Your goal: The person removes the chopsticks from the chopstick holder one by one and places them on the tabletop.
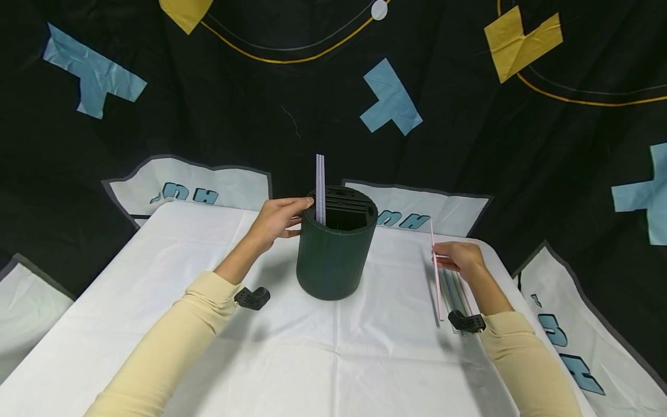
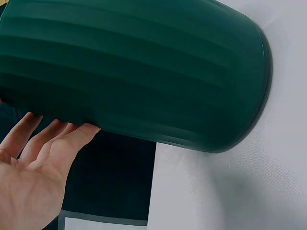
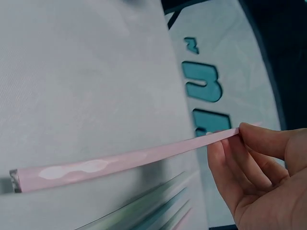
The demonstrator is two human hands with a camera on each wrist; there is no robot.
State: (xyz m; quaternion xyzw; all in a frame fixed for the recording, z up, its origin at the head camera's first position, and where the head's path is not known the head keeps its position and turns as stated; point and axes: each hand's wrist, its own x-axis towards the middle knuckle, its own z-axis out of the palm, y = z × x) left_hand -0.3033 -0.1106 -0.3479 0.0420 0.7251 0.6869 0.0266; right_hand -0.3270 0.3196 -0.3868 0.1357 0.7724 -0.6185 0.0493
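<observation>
Right hand [image 1: 461, 258] pinches pink straw [image 1: 435, 272] w/ fingertips, right of green holder [image 1: 336, 249] at table centre; left hand [image 1: 276, 223], fingers straight, steadies holder; lift straw upright, align w/ slot.

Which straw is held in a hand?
The pink straw, pinched by the right hand. The two lilac straws stand in the green holder.

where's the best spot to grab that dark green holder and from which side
Grip the dark green holder around its smooth round wall, near mid-height, coming in from its left side. It stands upright with straws sticking out of the top, so a top grasp looks awkward. The left hand already rests there near the rim.
</observation>
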